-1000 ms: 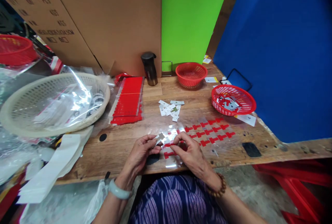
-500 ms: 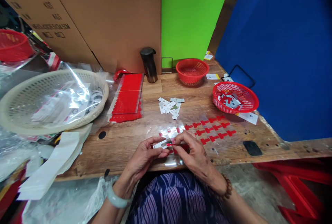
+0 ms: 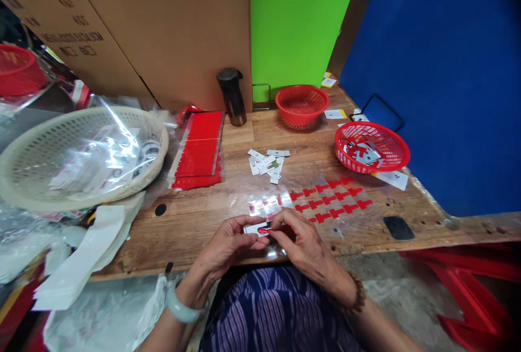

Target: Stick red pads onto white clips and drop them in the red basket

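Between the thumb and fingers of my left hand [image 3: 234, 240] is a small white card [image 3: 252, 229] with a dark slot in it. My right hand [image 3: 299, 240] pinches a small red sticker [image 3: 264, 230] against the card's slotted end. Just beyond my hands lies a clear sheet with rows of red T-shaped stickers [image 3: 336, 197]. A loose pile of white cards [image 3: 268, 163] rests further back on the wooden table. The fingertips partly cover the sticker.
A red basket [image 3: 372, 164] at right holds several card pieces; another red basket [image 3: 302, 103] stands behind. Red sticker sheets [image 3: 199, 145] are stacked left of centre, near a dark flask [image 3: 233, 96]. A large cream basket [image 3: 24, 178] with plastic-wrapped cards sits at left.
The red sticker has moved left, from the card's end onto its slot. The card is turned flatter. The whole view has shifted slightly.
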Demonstrator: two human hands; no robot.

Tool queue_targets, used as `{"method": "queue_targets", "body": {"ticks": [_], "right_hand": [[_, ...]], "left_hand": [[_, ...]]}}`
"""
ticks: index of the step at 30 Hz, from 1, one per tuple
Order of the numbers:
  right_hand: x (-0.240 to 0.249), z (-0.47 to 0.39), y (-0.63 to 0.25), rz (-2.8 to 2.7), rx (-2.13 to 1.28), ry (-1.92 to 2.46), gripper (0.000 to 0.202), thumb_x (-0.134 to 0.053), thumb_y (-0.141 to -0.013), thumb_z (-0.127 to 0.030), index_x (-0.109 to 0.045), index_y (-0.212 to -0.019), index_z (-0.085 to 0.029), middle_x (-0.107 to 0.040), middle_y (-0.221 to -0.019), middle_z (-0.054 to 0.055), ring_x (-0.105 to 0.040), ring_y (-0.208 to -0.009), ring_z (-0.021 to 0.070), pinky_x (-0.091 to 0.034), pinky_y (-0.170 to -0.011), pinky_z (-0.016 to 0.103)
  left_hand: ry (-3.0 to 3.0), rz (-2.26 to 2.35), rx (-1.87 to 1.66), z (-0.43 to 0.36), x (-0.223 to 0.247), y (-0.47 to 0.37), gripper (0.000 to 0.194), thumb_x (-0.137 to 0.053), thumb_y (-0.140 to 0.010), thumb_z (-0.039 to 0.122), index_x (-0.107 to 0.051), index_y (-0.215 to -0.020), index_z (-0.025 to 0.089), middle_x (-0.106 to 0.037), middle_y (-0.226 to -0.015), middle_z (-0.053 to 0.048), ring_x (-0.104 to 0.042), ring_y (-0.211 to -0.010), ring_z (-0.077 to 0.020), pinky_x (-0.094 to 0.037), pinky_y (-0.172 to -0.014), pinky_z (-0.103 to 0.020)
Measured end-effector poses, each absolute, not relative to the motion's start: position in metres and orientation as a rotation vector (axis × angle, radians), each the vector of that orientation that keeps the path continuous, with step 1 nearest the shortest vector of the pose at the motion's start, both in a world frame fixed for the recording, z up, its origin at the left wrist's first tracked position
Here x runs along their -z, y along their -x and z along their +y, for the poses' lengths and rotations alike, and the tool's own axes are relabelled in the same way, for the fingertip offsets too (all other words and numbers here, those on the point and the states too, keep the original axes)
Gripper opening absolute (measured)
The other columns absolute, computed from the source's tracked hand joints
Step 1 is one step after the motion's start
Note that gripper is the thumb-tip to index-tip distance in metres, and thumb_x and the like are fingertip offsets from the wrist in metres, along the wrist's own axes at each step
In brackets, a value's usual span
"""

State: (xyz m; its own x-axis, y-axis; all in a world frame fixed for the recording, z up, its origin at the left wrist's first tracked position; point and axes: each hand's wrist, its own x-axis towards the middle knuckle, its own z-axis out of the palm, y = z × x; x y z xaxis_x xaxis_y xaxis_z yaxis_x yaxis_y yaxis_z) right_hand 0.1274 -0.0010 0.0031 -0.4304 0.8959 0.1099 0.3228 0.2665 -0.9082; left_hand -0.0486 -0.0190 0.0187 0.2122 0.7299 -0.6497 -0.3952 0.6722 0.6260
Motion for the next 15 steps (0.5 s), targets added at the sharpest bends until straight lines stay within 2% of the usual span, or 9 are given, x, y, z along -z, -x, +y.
{"method": "queue_targets", "body": {"ticks": [15], "right_hand": [[0.0009, -0.0006, -0.1270, -1.875, -1.091, 1.091, 0.012, -0.049, -0.083, -0.010, -0.050, -0.078, -0.021, -0.056, -0.079, 0.000, -0.050, -0.075, 0.0151, -0.040, -0.070, 0.028]], "left_hand": [[-0.398, 1.112, -0.800, -0.0183, -0.0184, 0.0469, 0.040, -0.075, -0.059, 0.011, -0.065, -0.097, 0.010, -0.073, -0.073, -0.009, -0.069, -0.066, -0.0139, -0.052, -0.065, -0.018]]}}
